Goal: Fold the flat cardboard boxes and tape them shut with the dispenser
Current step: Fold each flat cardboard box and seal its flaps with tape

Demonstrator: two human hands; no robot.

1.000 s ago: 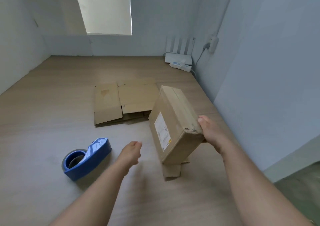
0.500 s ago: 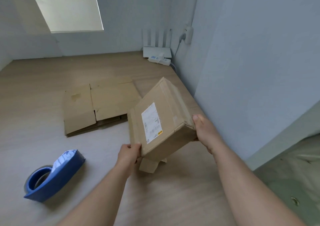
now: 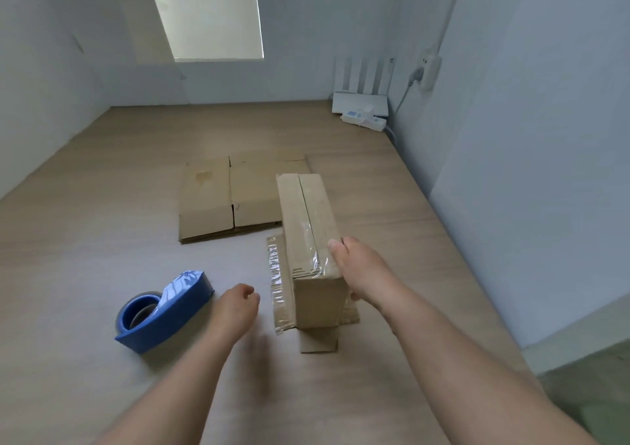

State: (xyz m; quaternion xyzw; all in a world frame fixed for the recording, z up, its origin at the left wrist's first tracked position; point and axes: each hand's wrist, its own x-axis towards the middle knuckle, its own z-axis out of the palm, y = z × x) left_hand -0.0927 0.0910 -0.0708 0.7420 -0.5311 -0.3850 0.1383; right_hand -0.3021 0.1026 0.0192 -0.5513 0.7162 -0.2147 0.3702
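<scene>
On the wooden table (image 3: 102, 274) the flat cardboard boxes (image 3: 218, 202) lie at centre frame. Just right of them the folded box (image 3: 306, 226) now stands seam-up, no longer tilted between both hands. The dispenser (image 3: 163, 311) sits lower left. Our right hand (image 3: 361, 267) grips the box's near top edge. Our left hand (image 3: 235, 304) has let go, loosely curled and empty, beside the dispenser. We judge more taping comes next.

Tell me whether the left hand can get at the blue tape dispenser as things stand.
Probably yes. The left hand holds nothing and hovers just right of the tape dispenser, with only bare table between them. The right hand grips the folded box on its other side, out of the way.
</scene>
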